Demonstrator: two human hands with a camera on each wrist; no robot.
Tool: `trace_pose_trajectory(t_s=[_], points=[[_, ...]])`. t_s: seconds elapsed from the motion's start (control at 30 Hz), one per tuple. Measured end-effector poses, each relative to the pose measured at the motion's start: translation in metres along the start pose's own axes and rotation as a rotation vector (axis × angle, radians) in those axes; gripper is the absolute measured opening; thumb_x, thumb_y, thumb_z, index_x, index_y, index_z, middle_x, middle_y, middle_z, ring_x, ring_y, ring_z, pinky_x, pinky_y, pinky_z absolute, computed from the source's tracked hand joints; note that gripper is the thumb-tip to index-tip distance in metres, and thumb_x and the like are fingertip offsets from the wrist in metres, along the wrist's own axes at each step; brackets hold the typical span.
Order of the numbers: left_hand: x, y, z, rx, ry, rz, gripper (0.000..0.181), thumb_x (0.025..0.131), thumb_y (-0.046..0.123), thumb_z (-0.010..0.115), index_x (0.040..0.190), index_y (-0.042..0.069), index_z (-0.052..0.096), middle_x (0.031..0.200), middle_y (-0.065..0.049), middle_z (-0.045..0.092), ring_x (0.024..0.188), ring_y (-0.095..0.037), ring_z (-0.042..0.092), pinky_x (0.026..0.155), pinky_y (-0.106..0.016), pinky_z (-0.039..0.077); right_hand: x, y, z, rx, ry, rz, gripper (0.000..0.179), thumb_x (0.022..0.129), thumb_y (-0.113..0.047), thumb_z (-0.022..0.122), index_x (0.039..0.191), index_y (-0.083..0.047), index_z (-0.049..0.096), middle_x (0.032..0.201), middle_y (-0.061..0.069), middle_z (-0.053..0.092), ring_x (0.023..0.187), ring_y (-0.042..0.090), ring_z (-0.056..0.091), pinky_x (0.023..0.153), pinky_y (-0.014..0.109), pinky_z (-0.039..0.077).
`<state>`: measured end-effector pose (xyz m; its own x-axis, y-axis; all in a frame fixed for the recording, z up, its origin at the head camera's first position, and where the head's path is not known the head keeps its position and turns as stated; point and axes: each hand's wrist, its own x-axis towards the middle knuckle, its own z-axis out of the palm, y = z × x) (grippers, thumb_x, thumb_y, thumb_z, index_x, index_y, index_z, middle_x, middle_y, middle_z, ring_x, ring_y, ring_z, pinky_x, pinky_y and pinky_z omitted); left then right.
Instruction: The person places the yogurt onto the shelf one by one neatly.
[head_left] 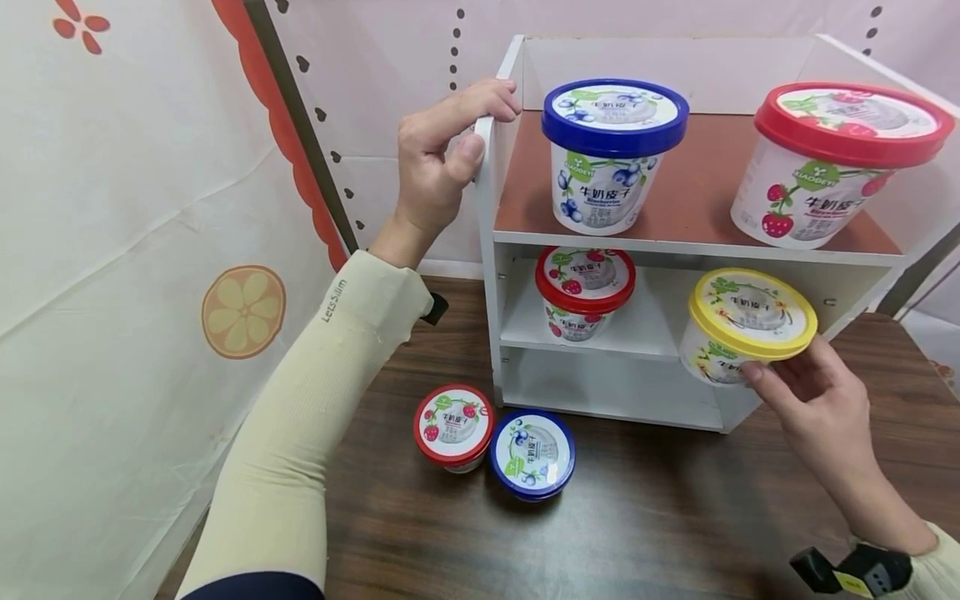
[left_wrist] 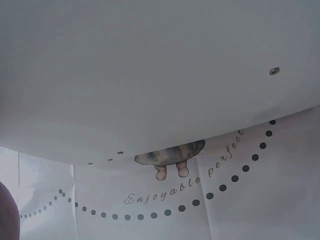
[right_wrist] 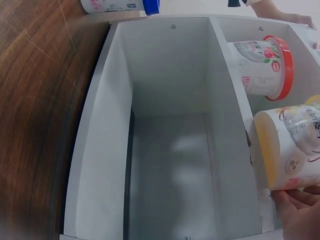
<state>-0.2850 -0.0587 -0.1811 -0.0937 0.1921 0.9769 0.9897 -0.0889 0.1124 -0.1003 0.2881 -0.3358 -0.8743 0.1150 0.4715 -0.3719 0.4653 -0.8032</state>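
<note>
In the head view my right hand (head_left: 825, 408) grips a yellow-lidded tub (head_left: 752, 317) low on its side, thumb in front. The tub is tilted at the front edge of the middle shelf (head_left: 652, 317), right side. My left hand (head_left: 442, 150) holds the top edge of the white shelf unit's left side panel (head_left: 487, 200), fingers hooked over it. On the middle shelf, left, stands a red-lidded strawberry tub (head_left: 585, 292). In the right wrist view the yellow-lidded tub (right_wrist: 295, 145) lies close to the shelf edge, fingers at its side.
A blue-lidded blueberry tub (head_left: 615, 154) and a red-lidded strawberry tub (head_left: 840, 162) stand on the brown top shelf. A red-lidded tub (head_left: 453, 427) and a blue-lidded tub (head_left: 532, 454) sit side by side on the wooden table (head_left: 637, 517), before the unit. A patterned curtain (head_left: 135, 250) hangs at left.
</note>
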Motion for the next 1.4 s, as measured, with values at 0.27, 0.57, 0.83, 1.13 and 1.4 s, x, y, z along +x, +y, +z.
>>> trace_pose_trajectory(t_s=[0.27,0.57,0.83,1.13,1.4], points=[[0.0,0.0,0.0,-0.006,0.001,0.008,0.05,0.088,0.033,0.05,0.088,-0.015,0.062,0.091,-0.032,0.064,0.104,-0.048,0.059,0.1,-0.048,0.045,0.002,-0.002,0.002,0.003,-0.026,-0.02,0.069,0.09,0.008,0.059,0.151,-0.012,0.034,0.135,0.005,0.047,0.119,0.014,0.051,0.09,0.011,0.043],[0.0,-0.003,-0.001,0.003,0.013,0.006,0.048,0.088,0.032,0.049,0.088,-0.014,0.064,0.092,-0.03,0.065,0.107,-0.04,0.062,0.099,-0.048,0.046,0.011,-0.006,0.006,-0.006,-0.097,-0.065,0.061,0.098,0.002,0.048,0.152,-0.015,0.027,0.138,0.004,0.041,0.118,0.015,0.048,0.09,0.01,0.043],[0.0,-0.002,-0.001,-0.003,0.002,0.007,0.048,0.088,0.031,0.049,0.089,-0.015,0.063,0.092,-0.032,0.064,0.106,-0.049,0.059,0.1,-0.048,0.045,0.02,-0.005,0.007,-0.013,-0.134,-0.032,0.05,0.101,-0.002,0.035,0.149,-0.013,0.03,0.134,0.002,0.04,0.112,0.014,0.044,0.085,0.011,0.039],[-0.002,-0.001,-0.001,0.004,0.006,-0.003,0.048,0.088,0.031,0.049,0.089,-0.015,0.063,0.093,-0.032,0.064,0.106,-0.048,0.059,0.1,-0.048,0.045,0.024,-0.005,0.01,-0.031,-0.129,-0.001,0.051,0.099,0.0,0.034,0.149,-0.011,0.028,0.134,0.008,0.036,0.111,0.016,0.041,0.084,0.01,0.036],[-0.001,-0.001,0.0,-0.006,0.01,-0.005,0.05,0.088,0.033,0.049,0.089,-0.015,0.062,0.092,-0.032,0.064,0.107,-0.044,0.06,0.1,-0.047,0.045,0.008,-0.014,0.009,0.083,-0.141,-0.046,0.085,0.084,0.02,0.037,0.157,-0.011,0.007,0.161,0.013,0.01,0.146,0.02,0.011,0.112,0.018,0.016]])
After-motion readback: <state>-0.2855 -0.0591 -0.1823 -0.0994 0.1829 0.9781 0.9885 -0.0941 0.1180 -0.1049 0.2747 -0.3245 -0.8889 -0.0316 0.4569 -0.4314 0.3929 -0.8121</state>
